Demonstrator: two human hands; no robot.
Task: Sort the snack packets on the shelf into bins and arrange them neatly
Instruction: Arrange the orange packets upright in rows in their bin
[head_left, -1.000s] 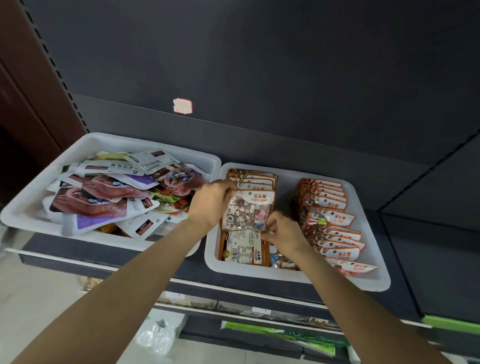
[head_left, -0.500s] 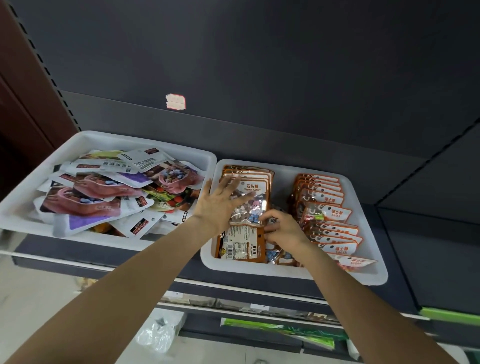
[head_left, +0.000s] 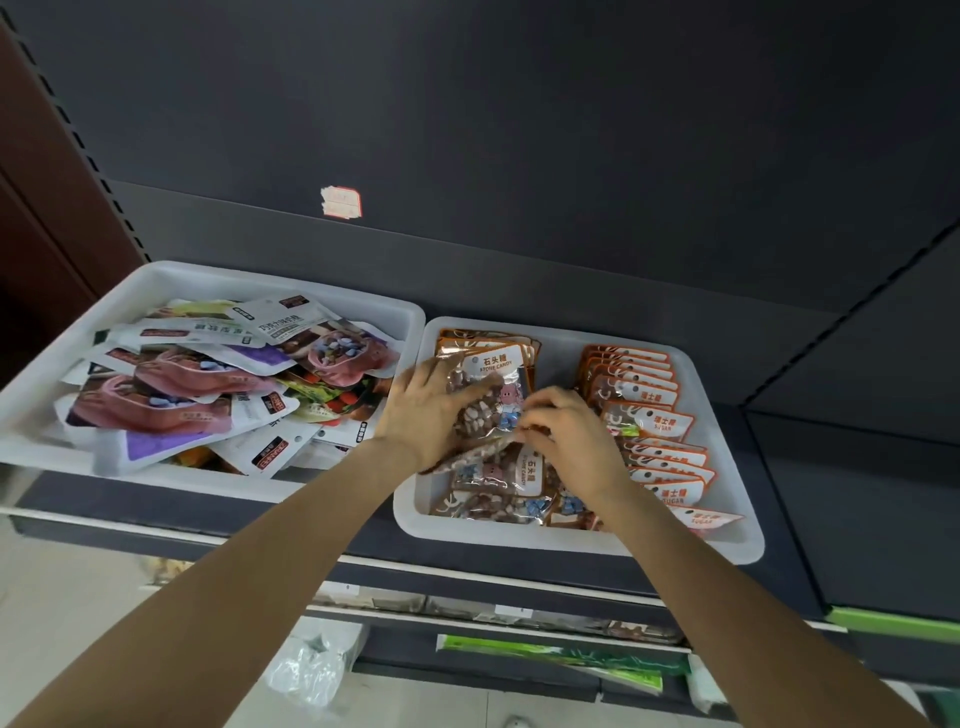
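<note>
Since half a second ago, your left hand (head_left: 428, 410) has curled its fingers onto the stone candy packet (head_left: 491, 397), and your right hand (head_left: 569, 434) now pinches that packet's lower right edge. The packet lies in the right bin (head_left: 727, 540), atop its left stack. Bare bin floor separates that stack from the sugar packets (head_left: 654, 431). The packet is clear-fronted, brown-bordered, showing pebbles.
</note>
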